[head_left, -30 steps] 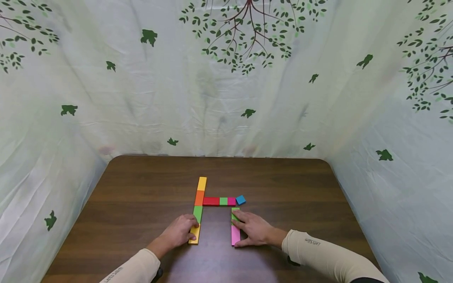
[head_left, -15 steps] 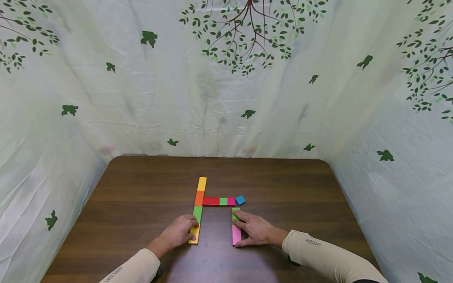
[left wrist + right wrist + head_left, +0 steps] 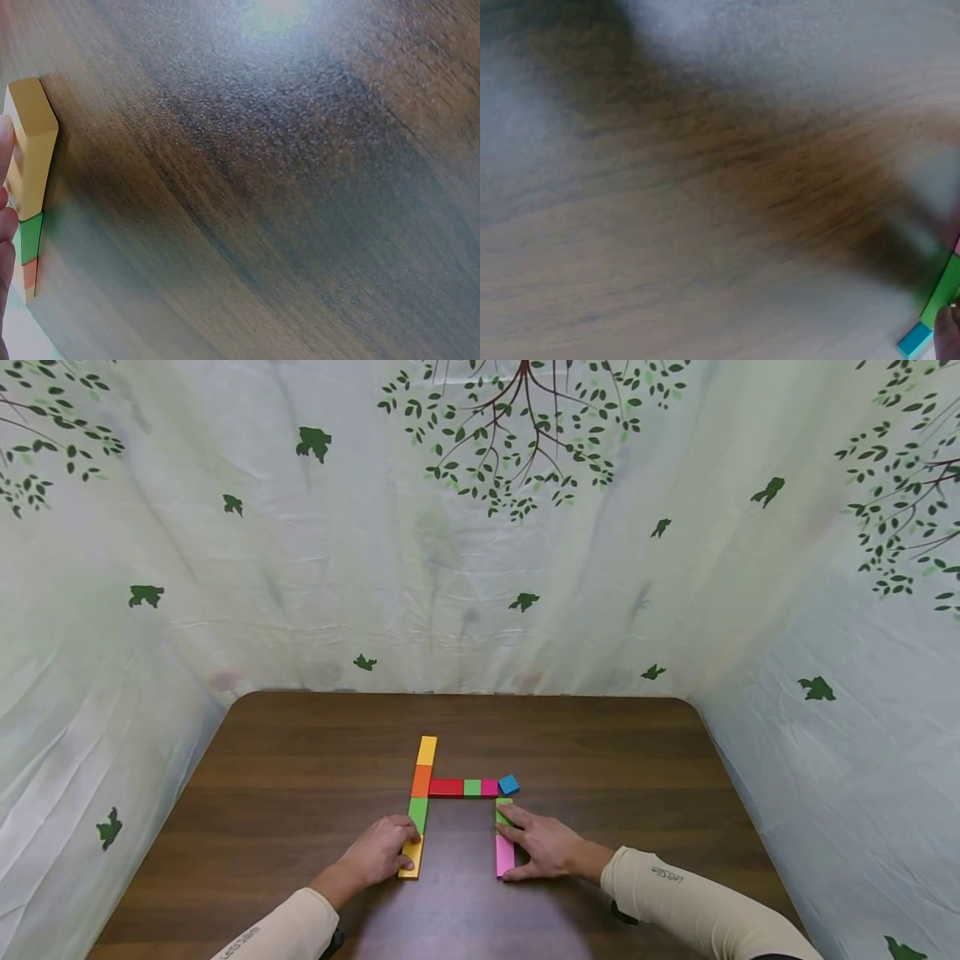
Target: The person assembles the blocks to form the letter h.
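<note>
My left hand (image 3: 378,852) rests its fingertips and thumb on the near yellow block (image 3: 409,870), the front end of an upright row with a green block (image 3: 417,814), an orange block (image 3: 422,781) and a far yellow block (image 3: 427,750). My right hand (image 3: 551,846) is spread over two end-to-end pieces. Its fingers touch the right green block (image 3: 504,803), partly covered, and its thumb lies at the near end of the pink block (image 3: 505,853). Just beyond them a blue block (image 3: 508,785) sits askew. In the right wrist view, the green (image 3: 943,289) and blue (image 3: 915,339) appear at the corner.
A crossbar joins the orange block: a red block (image 3: 446,788), a small green block (image 3: 472,787) and a magenta block (image 3: 489,787). All lie on a brown wooden table (image 3: 600,760). A white leaf-printed curtain (image 3: 450,610) hangs around the table's back and sides.
My right hand has slid the right green block and the pink block a little to the right, closer below the blue block. The left hand and the other blocks have stayed put.
</note>
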`<state>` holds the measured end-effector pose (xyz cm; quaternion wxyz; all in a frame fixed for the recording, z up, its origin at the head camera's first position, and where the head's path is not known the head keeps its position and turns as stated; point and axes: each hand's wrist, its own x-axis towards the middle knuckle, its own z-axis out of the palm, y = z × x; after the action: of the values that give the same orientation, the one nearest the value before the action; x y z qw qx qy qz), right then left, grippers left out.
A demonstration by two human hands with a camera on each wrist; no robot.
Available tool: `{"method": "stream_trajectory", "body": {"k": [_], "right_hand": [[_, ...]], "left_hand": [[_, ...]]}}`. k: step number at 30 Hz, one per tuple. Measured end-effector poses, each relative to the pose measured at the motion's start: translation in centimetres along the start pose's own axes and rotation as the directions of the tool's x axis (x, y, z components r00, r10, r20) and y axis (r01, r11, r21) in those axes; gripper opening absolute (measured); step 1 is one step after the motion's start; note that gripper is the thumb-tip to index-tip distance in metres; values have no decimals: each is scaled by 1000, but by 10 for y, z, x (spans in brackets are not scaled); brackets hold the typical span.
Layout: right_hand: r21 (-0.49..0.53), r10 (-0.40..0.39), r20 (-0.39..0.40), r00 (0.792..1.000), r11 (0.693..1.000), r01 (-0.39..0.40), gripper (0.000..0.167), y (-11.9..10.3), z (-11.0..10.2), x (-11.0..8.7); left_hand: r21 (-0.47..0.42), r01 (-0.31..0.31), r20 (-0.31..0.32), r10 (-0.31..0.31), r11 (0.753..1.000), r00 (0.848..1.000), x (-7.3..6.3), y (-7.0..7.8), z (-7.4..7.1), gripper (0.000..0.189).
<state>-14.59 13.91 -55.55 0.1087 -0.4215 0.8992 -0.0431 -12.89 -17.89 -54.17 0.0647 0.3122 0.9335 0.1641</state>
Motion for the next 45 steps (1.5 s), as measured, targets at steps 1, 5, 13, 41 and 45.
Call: {"method": "stream_trajectory", "body": {"k": [1,5,13,41,45], "right_hand": [[-1,-1,-4,1000,1000,1,82,1,0,0],[-5,-4,-23,1000,1000,3,81,3,-1,-1],[-11,-5,-31,1000,1000,4,81,8,0,-1],[-13,-35,-86,996,999,34,80,11,1,-1],[1,5,-99,995,1000,-5,78,15,-3,-3]], "left_hand": [[0,4,4,-4,1000,1000,0,0,0,27],[-4,13,12,-13,1000,1000,0,0,0,27],[3,-1,1,1,1000,1000,2,-1,0,26],[25,-28,-15,28,999,999,0,-2,1,26],[30,-32,-3,32,999,999,0,-2,0,24]]}}
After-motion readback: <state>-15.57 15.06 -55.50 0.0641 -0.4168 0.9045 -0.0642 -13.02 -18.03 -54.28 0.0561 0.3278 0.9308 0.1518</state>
